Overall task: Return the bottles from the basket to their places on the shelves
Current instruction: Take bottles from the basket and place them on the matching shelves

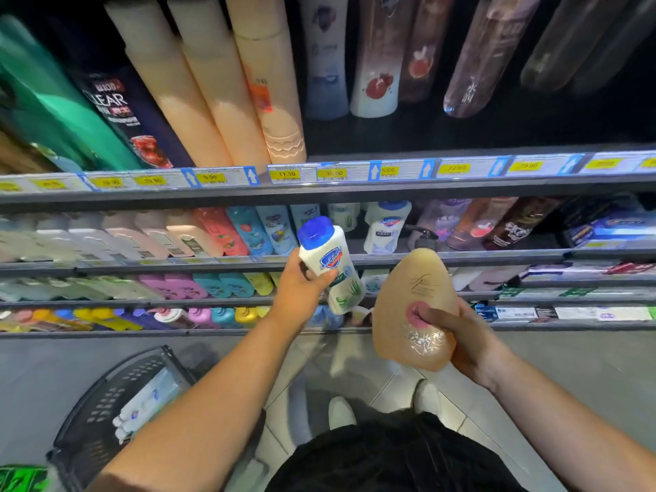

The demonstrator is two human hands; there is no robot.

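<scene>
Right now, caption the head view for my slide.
Left hand holds a blue-capped white bottle, right hand a peach bottle, facing stocked shelves.

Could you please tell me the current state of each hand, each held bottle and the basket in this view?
left hand: grips the white bottle.
white bottle: tilted, not yet shelved.
right hand: grips the peach bottle.
peach bottle: held up, not yet shelved.
basket: on the floor, bottles inside.

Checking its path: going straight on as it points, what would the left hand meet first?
Probably the left hand, leading with its white bottle, meets the pale blue bottles on the shelf; depth is unclear.
</scene>
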